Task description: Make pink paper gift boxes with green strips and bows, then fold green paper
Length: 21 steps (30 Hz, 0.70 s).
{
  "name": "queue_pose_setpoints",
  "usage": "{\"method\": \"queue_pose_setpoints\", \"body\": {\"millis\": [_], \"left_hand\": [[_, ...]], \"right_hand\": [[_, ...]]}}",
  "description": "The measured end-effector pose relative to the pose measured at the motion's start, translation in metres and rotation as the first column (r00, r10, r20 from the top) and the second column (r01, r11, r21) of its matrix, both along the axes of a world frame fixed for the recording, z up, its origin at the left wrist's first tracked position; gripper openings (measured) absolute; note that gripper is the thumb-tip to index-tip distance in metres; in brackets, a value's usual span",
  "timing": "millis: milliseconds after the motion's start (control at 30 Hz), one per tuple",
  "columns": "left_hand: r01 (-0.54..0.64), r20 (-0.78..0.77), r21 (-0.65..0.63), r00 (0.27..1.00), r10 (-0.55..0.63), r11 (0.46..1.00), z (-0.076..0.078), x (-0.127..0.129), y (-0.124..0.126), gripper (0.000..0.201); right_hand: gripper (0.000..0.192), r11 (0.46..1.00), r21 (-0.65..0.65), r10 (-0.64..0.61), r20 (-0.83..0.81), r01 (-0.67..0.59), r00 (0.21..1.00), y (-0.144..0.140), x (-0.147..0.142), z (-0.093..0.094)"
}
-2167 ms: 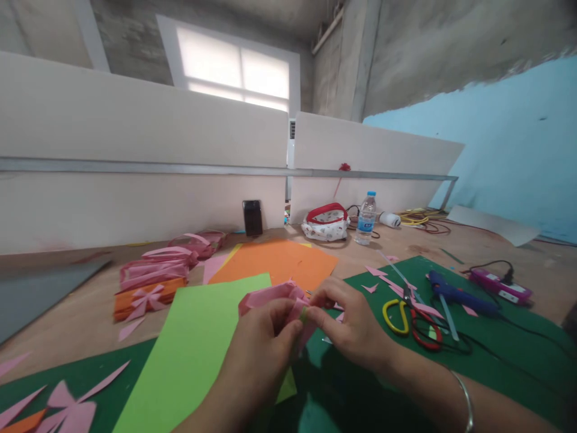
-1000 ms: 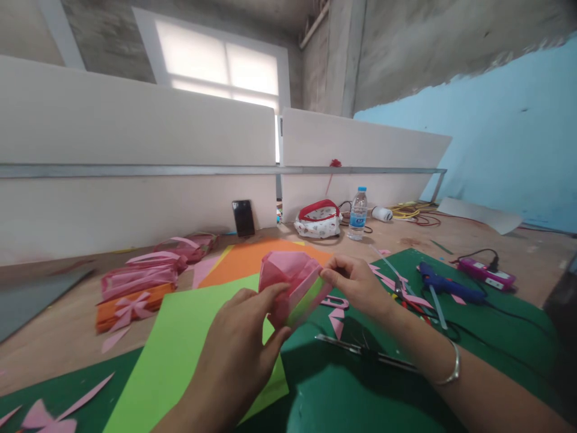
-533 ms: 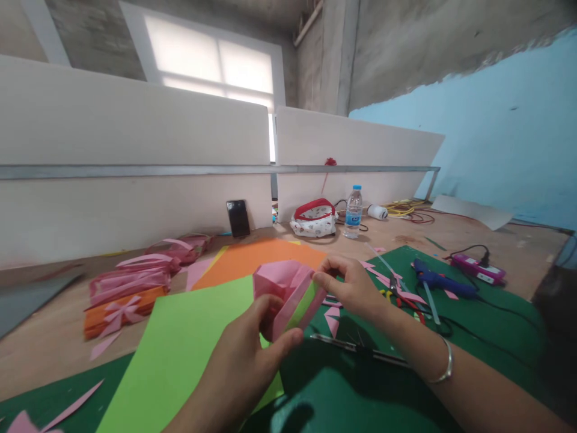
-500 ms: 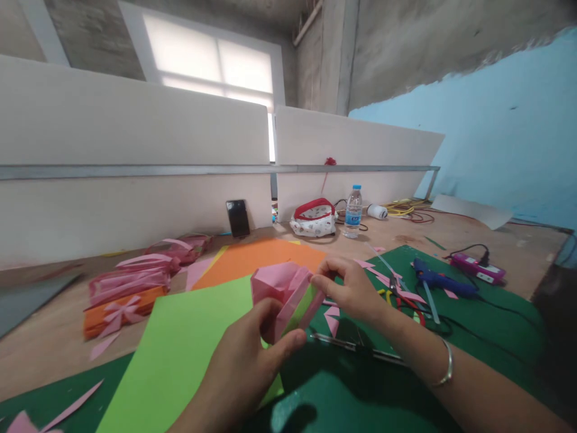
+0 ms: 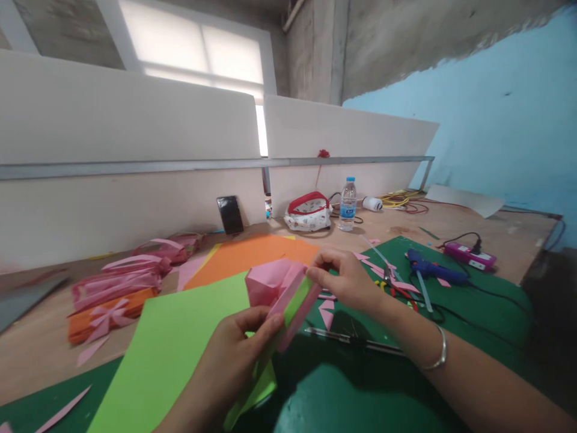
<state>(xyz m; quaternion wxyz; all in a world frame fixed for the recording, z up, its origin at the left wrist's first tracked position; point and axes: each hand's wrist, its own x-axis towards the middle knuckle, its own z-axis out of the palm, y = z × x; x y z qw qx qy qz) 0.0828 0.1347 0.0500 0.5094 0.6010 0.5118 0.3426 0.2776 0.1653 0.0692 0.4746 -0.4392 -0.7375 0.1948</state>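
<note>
We are holding a folded pink paper piece (image 5: 282,291) with a green strip on its edge, raised above the green sheet (image 5: 180,343) near the table's (image 5: 40,349) front. Our left hand (image 5: 237,361) is pinching the lower near end of the piece between thumb and fingers. Our right hand (image 5: 345,279) is pinching the upper far corner with its fingertips. Both hands are grasping the piece; neither is open.

Risks, as we are judging them:
- The folds are looking loose at the open pink top. If either pinch is slackening, the piece is likely to spring apart.
- Pulling the two ends against each other is likely to tear the paper at the crease.
- The green strip is sitting along one edge. We cannot tell whether it is glued, so sliding fingers along it may be shifting it.
- A thin dark tool (image 5: 356,343) is lying on the mat (image 5: 487,313) just below the hands; lowering the piece carelessly may be snagging it there.

Orientation: the long axis is running from lower left, near us, to upper right, away from us. The piece is tilting, its far end raised. The strip edge is facing right and toward us.
</note>
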Motion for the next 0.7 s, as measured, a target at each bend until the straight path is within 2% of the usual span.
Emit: {"method": "queue_pose_setpoints", "body": {"millis": [100, 267, 467, 600, 700], "left_hand": [[-0.008, 0.004, 0.037, 1.000, 0.008, 0.999, 0.001, -0.001, 0.001, 0.022], [0.014, 0.011, 0.167, 1.000, -0.016, 0.986, -0.001, -0.002, 0.002, 0.025], [0.009, 0.134, 0.101, 0.991, -0.022, 0.995, -0.006, 0.000, 0.002, 0.026], [0.061, 0.092, 0.019, 0.994, -0.063, 0.998, -0.003, -0.003, 0.006, 0.025], [0.086, 0.018, 0.017, 0.996, -0.086, 0.996, 0.002, -0.007, 0.009, 0.027]], "right_hand": [[0.018, 0.999, -0.051, -0.019, -0.020, 0.018, 1.000, 0.005, 0.002, -0.002], [0.021, 0.993, -0.101, -0.071, -0.043, 0.066, 0.997, 0.009, 0.003, -0.007], [0.020, 0.991, -0.063, -0.115, -0.002, 0.115, 0.993, 0.010, 0.002, -0.007], [0.020, 0.993, -0.076, -0.088, 0.002, 0.088, 0.996, 0.014, 0.004, -0.012], [0.019, 0.994, -0.070, -0.081, 0.018, 0.082, 0.997, 0.020, 0.005, -0.018]]}}
